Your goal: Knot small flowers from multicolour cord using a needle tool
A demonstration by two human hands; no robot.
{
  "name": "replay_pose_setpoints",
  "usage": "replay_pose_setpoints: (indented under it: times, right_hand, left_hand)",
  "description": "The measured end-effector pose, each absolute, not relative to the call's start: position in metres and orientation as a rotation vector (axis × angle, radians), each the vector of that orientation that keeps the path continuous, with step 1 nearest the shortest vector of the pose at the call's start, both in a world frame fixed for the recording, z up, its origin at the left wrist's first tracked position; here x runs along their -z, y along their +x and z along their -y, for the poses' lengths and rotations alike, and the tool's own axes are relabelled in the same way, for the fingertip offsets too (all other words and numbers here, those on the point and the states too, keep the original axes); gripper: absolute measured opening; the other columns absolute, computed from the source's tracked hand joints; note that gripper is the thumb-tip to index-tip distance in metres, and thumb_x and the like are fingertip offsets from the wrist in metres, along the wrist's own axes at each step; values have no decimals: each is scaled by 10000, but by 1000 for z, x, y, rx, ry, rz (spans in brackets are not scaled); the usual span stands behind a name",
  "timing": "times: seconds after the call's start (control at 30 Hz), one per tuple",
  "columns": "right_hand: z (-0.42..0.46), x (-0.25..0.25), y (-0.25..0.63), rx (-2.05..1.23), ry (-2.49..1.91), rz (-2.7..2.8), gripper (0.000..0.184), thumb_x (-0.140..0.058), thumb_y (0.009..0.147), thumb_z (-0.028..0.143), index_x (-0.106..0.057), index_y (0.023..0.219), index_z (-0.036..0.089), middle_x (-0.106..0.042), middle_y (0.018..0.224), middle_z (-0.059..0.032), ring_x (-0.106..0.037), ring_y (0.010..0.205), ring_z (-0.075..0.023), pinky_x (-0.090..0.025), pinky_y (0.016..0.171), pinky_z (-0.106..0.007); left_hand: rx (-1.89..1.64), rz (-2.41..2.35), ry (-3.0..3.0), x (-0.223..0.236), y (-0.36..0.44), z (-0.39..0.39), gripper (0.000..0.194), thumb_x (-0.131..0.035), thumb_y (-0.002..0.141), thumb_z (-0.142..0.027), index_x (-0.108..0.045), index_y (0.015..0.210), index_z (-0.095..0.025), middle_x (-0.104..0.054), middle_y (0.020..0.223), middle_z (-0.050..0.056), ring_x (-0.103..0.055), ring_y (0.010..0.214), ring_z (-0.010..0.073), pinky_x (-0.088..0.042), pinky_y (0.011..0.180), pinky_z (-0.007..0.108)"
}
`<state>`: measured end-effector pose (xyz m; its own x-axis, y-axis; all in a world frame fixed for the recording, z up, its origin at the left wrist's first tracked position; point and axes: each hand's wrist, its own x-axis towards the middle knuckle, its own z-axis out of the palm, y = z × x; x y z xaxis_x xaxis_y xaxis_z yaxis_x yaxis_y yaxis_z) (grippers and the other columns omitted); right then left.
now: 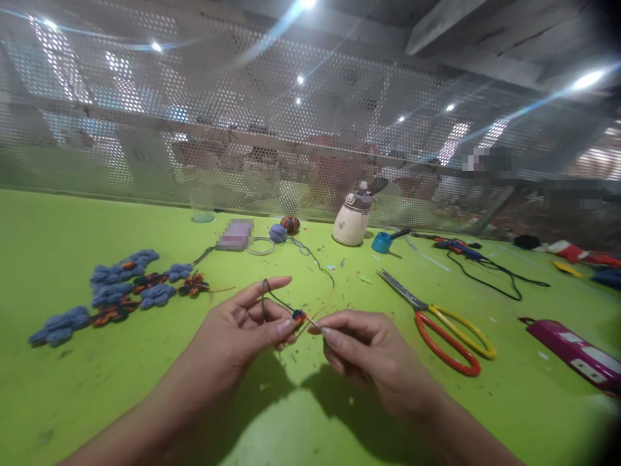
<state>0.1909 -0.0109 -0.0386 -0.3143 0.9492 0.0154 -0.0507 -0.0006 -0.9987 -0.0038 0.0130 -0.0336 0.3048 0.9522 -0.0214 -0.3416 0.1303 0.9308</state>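
Observation:
Between the thumb and fingers of my left hand is pinched a small crochet piece in dark and orange yarn. A dark yarn strand loops over the raised index finger of that hand. My right hand grips a thin metal crochet hook, whose tip meets the crochet piece. Loose orange yarn ends stick out beside it. To the left lie several blue crochet flowers and several black-and-orange crochet flowers. Scissors with red and yellow handles rest right of my right hand.
A blue yarn ball, a dark multicoloured yarn ball and a pale bottle stand at the back. A small blue pot, a glue gun with its cord, and a magenta power strip are rightward on the green table.

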Motion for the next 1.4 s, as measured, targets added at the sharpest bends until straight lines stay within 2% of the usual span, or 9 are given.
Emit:
replay_pose_setpoints:
  times: [0.2, 0.47, 0.63, 0.77, 0.87, 0.93, 1.0, 1.2, 1.4]
  right_hand:
    - [13, 43, 183, -1604, -963, 1227, 232, -646, 835, 329, -690, 966, 143, -524, 548, 37, -354, 386, -29, -191, 374, -179]
    - [14, 37, 180, -1348, -1045, 1431, 274, -591, 863, 281, -674, 1097, 164, -481, 557, 50, -353, 441, -59, -257, 412, -196]
    - [9, 35, 179, -1328, -1166, 1496, 218, -614, 818, 199, -717, 1000, 137, -459, 512, 51, -360, 466, -71, -252, 428, -203]
    - [9, 44, 174, -1521, -1123, 1227, 244, -630, 811, 259, -685, 1012, 134, -501, 514, 58, -338, 387, -45, -213, 378, -184]
    - [11, 49, 168, -1574, -978, 1030, 271, -670, 790, 314, -659, 1005, 149, -534, 543, 57, -345, 363, -34, -202, 344, -169]
    - [13, 51, 166, -1557, -918, 993, 272, -679, 786, 318, -658, 1005, 157, -538, 538, 59, -343, 352, -31, -201, 332, -165]
    - [14, 51, 165, -1518, -896, 1017, 268, -669, 799, 306, -665, 1027, 165, -540, 539, 58, -345, 357, -29, -212, 338, -165]
    - [15, 53, 167, -1380, -888, 1170, 230, -631, 840, 279, -690, 1047, 199, -534, 546, 56, -376, 399, -39, -255, 388, -183]
    - [15, 50, 171, -1316, -926, 1250, 236, -626, 837, 259, -707, 1050, 198, -510, 536, 55, -367, 409, -47, -264, 401, -196]
  left_hand:
    - [-1067, -843, 1084, 33, -2, -10, 699, -802, 656, -189, -481, 1275, -155, -658, 634, -35, -599, 607, 118, -466, 602, 233]
    - [-1082, -918, 1244, 34, 1, -9, 720, -759, 686, -227, -448, 1333, -164, -655, 638, -18, -608, 632, 159, -477, 635, 278]
    - [-1110, -1016, 1687, 38, 4, 0, 556, -650, 784, -206, -513, 1323, -215, -663, 679, 0, -616, 674, 176, -468, 695, 295]
    - [-1217, -1041, 1980, 38, 6, 8, 378, -638, 791, -169, -667, 1160, -247, -709, 752, 30, -632, 728, 190, -447, 740, 282]
    - [-1253, -1105, 1739, 36, 7, 5, 463, -689, 751, -190, -627, 1209, -223, -697, 715, 16, -629, 721, 192, -449, 742, 287]
    - [-1167, -1083, 1459, 35, 6, -2, 610, -722, 728, -216, -525, 1305, -187, -668, 667, -8, -605, 665, 172, -452, 674, 274]
    - [-1076, -995, 1237, 35, 5, -8, 668, -754, 706, -230, -493, 1318, -168, -656, 662, -15, -578, 632, 145, -436, 622, 250]
    - [-1035, -870, 954, 33, 3, -11, 586, -808, 641, -178, -600, 1188, -142, -628, 624, -27, -523, 572, 99, -393, 570, 218]
    - [-1019, -853, 940, 31, 3, -9, 538, -796, 656, -178, -617, 1161, -143, -607, 607, -42, -490, 555, 92, -377, 569, 225]
